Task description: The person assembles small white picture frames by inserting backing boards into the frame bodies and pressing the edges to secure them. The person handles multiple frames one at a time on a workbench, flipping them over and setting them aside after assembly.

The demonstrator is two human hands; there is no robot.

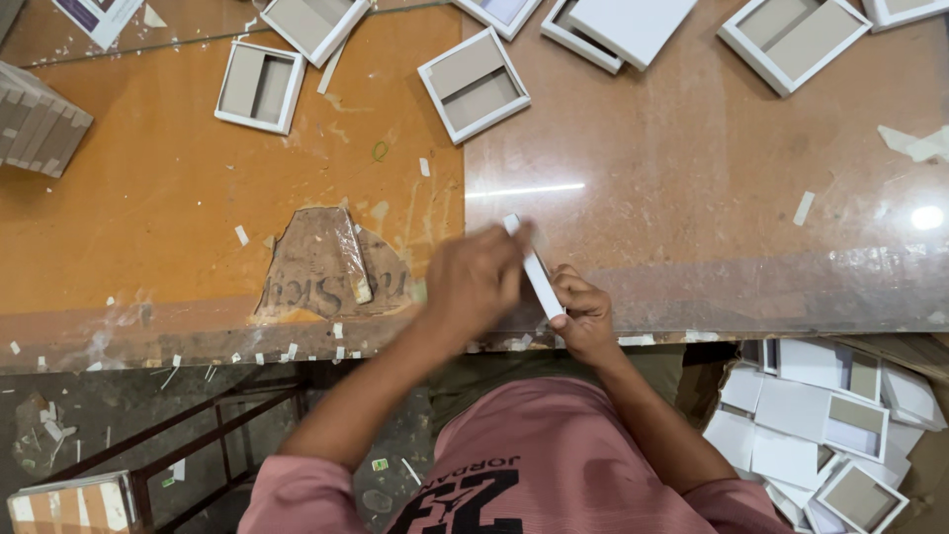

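Gripping a slim white cardboard box tray [539, 275] on edge, the right hand [585, 314] pinches its lower end just above the bench [692, 198]. The left hand [474, 282], fingers closed, presses its upper side, apparently steadying it.

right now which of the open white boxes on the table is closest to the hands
The white square tray just above the hands, at the seam between the orange and brown table surfaces. The other open boxes lie farther away, along the top edge.

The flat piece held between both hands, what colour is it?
White. The flat piece shows best in the head view, between the left hand and the right hand.
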